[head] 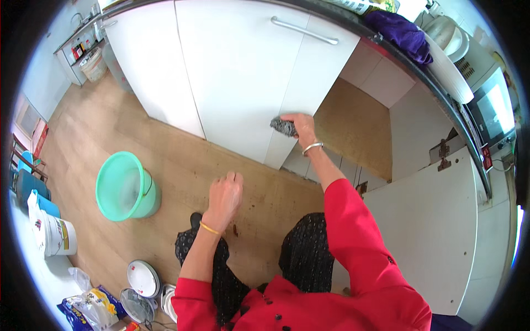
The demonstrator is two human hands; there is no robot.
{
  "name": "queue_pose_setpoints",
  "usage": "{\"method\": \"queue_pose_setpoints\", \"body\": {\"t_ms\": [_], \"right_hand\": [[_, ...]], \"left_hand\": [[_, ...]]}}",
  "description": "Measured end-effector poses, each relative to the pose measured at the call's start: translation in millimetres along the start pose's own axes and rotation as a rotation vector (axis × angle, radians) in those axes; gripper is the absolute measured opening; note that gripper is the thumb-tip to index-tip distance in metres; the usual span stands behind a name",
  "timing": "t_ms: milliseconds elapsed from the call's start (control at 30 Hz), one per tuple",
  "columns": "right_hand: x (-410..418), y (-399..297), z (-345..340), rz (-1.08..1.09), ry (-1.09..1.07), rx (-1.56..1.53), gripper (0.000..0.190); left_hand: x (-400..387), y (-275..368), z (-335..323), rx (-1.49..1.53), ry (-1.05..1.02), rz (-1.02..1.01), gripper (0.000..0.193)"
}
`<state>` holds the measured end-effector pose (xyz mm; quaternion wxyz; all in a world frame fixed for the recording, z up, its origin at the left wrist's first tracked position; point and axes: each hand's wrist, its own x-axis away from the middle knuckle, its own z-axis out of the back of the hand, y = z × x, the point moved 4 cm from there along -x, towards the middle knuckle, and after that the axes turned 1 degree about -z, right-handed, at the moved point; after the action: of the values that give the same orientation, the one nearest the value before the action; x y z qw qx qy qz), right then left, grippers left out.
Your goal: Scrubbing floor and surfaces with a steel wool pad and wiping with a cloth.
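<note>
My right hand (pixel 304 128) holds a grey scouring pad (pixel 283 126) against the lower part of a white cabinet front (pixel 244 70), near its right edge. My left hand (pixel 226 196) is raised over the wooden floor in front of the cabinet, its fingers curled; whether anything is inside them cannot be seen. To the right of the cabinet front, an open cabinet compartment (pixel 352 120) shows a brown board and pale walls. Its white door (pixel 422 231) stands swung out at my right, with rusty hinges (pixel 444 155).
A green bucket (pixel 155 202) stands on the floor at the left. Stacked plates (pixel 141 278), a glass lid (pixel 138 305) and plastic bags (pixel 93 308) lie lower left, near a white tub (pixel 62 236). A dark countertop edge (pixel 356 25) carries a purple cloth (pixel 399 35) and a microwave (pixel 492 107).
</note>
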<state>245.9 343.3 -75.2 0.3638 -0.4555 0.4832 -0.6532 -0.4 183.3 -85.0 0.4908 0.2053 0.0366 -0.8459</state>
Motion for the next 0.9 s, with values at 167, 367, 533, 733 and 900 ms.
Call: {"method": "queue_pose_setpoints", "body": {"t_ms": [167,367,533,733,900], "right_hand": [[39,25,-6,0.061,-0.158,0.042,0.022],[124,81,-24,-0.152,-0.437,-0.186,0.035],[159,74,-3,-0.180,-0.599,-0.672,0.062],[175,91,-13,-0.214,-0.403,-0.708,0.082],[193,117,-31,-0.291,-0.240,-0.506,0.076]], "left_hand": [[8,-4,-7,0.034,0.029,0.012,0.004],[20,-12,-7,0.245,0.019,0.132,0.010],[0,-16,-3,0.375,0.035,0.172,0.018],[13,-24,-13,0.812,-0.203,0.440,0.031],[24,12,-22,1.477,-0.556,0.600,0.044]]}}
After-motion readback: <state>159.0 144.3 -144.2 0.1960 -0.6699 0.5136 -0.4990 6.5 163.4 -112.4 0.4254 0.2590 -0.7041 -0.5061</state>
